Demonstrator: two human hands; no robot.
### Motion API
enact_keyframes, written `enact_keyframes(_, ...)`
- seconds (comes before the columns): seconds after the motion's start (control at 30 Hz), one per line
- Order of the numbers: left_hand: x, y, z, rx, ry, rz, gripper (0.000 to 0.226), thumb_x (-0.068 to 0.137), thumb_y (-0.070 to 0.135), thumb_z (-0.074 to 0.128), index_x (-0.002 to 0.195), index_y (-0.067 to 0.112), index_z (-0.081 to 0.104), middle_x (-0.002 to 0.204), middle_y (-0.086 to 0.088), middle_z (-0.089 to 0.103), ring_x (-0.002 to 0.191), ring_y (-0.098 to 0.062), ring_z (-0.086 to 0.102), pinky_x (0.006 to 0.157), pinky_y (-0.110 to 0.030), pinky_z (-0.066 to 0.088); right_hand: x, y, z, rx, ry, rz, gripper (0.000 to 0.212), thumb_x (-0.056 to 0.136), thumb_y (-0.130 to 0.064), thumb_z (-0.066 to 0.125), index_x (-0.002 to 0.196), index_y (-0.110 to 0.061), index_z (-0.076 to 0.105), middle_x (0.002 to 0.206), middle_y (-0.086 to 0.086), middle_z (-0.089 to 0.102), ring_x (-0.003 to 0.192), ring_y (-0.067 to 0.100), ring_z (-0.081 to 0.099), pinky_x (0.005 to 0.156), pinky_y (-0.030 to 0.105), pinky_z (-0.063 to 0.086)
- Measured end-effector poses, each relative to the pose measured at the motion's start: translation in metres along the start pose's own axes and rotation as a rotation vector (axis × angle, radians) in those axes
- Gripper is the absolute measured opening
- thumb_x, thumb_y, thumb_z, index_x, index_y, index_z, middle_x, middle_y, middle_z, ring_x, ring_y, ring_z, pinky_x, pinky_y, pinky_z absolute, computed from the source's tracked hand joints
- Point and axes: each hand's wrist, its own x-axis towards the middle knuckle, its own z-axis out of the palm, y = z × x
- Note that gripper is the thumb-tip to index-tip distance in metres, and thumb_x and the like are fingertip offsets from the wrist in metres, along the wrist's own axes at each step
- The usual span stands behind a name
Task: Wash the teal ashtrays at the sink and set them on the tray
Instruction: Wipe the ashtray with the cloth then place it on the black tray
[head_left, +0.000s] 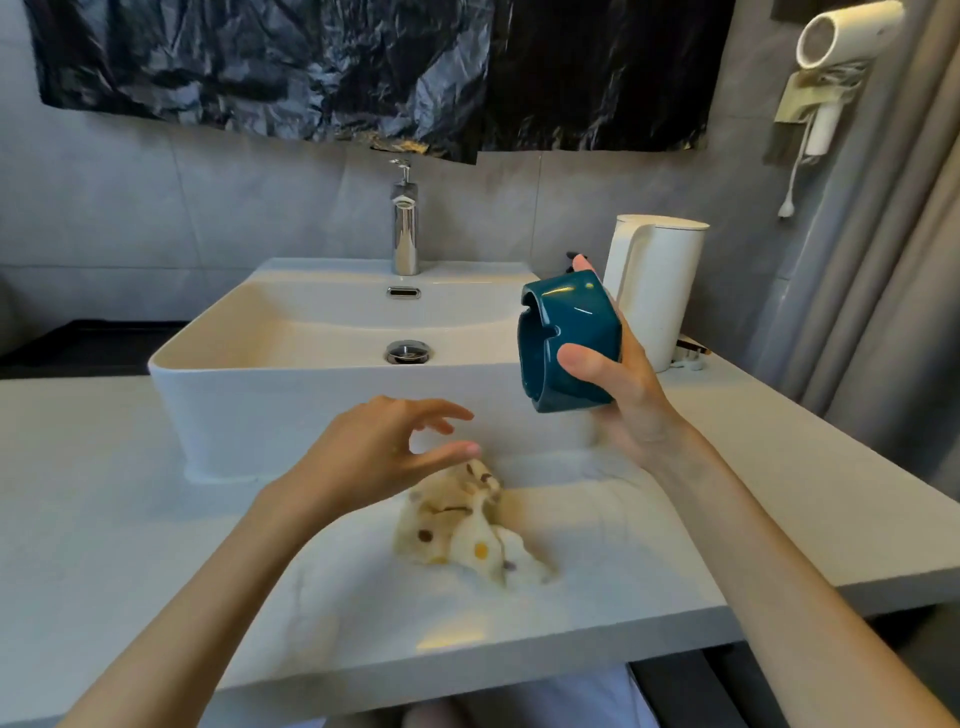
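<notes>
**Teal ashtray gripped beside the sink, cloth waiting on the counter**

Head view: the teal ashtray (569, 345) is in the air at about 2 o'clock from the crumpled patterned cloth (462, 525), just beside the right end of the white sink (291, 405). It is tipped on its side, its hollow facing 9 o'clock. The right hand (618, 395) grips it alone, thumb across the outer wall and fingers behind the base. The left hand (374, 452) hovers over the top of the cloth, holding nothing, thumb and fingers loosely spread as if about to pinch; whether the thumb touches the fabric I cannot tell. The cloth lies on the pale counter (104, 467), at 6 o'clock from the sink. No tray is visible.

The glaze looks slick, so a one-handed hold could slip while attention goes to the cloth, and the ashtray would likely chip on the sink rim or counter. The white kettle (654, 291) stands close at 3 o'clock behind the right hand, where a backward swing could knock it.

No brand, label or writing can be read on the kettle, the faucet (405, 223) or the ashtray.
</notes>
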Motion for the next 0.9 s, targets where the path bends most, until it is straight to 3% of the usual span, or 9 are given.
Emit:
enact_keyframes(0.13, 0.02, 0.0, -0.02, -0.346, 0.196, -0.014, 0.042, 0.084, 0.058, 0.044, 0.118, 0.039, 0.061, 0.097, 0.016, 0.068, 0.083, -0.002, 0.065, 0.077, -0.028, 0.057, 0.033, 0.005, 0.013, 0.067, -0.04, 0.016, 0.086, 0.06, -0.031, 0.075, 0.137, -0.039, 0.037, 0.115, -0.003, 0.059, 0.102, 0.012, 0.059, 0.083, 0.03, 0.051)
enact_keyframes(0.27, 0.057, 0.001, -0.05, -0.719, 0.098, -0.188, 0.04, 0.093, 0.048, 0.039, 0.117, 0.023, 0.059, 0.097, 0.006, 0.07, 0.08, -0.014, 0.069, 0.066, -0.03, 0.06, 0.08, 0.006, 0.027, 0.147, -0.079, 0.057, 0.093, 0.049, -0.05, 0.087, 0.131, -0.038, 0.044, 0.118, 0.001, 0.057, 0.109, 0.019, 0.056, 0.088, 0.037, 0.051)
enact_keyframes(0.43, 0.098, -0.002, -0.093, -0.84, -0.062, -0.392, 0.053, 0.094, 0.055, 0.032, 0.093, 0.015, 0.067, 0.081, 0.002, 0.074, 0.07, -0.016, 0.07, 0.059, -0.025, 0.058, 0.132, -0.011, 0.039, 0.232, -0.102, 0.135, 0.101, 0.053, -0.05, 0.084, 0.138, -0.019, 0.039, 0.115, 0.002, 0.059, 0.104, 0.017, 0.06, 0.081, 0.034, 0.052)
enact_keyframes(0.57, 0.115, 0.008, -0.12, -1.003, -0.164, -0.519, 0.05, 0.092, 0.056, 0.038, 0.1, 0.015, 0.066, 0.087, 0.001, 0.075, 0.069, -0.013, 0.068, 0.055, -0.021, 0.053, 0.16, -0.033, 0.045, 0.277, -0.102, 0.217, 0.08, 0.053, -0.054, 0.083, 0.122, -0.029, 0.052, 0.108, -0.003, 0.065, 0.101, 0.012, 0.063, 0.08, 0.031, 0.053)
enact_keyframes(0.67, 0.125, 0.017, -0.143, -1.083, -0.151, -0.635, 0.045, 0.091, 0.056, 0.044, 0.102, 0.017, 0.064, 0.087, 0.003, 0.075, 0.064, -0.011, 0.067, 0.052, -0.019, 0.05, 0.177, -0.054, 0.051, 0.292, -0.099, 0.296, 0.09, 0.049, -0.058, 0.083, 0.126, -0.026, 0.048, 0.104, -0.006, 0.067, 0.097, 0.009, 0.065, 0.078, 0.028, 0.054)
enact_keyframes(0.9, 0.143, 0.028, -0.196, -0.996, -0.179, -0.794, 0.036, 0.097, 0.037, 0.04, 0.102, 0.01, 0.064, 0.069, 0.004, 0.071, 0.054, -0.011, 0.062, 0.045, -0.015, 0.042, 0.211, -0.097, 0.062, 0.319, -0.233, 0.46, 0.069, 0.06, -0.06, 0.077, 0.121, -0.035, 0.055, 0.109, -0.007, 0.067, 0.102, 0.011, 0.063, 0.083, 0.029, 0.053)
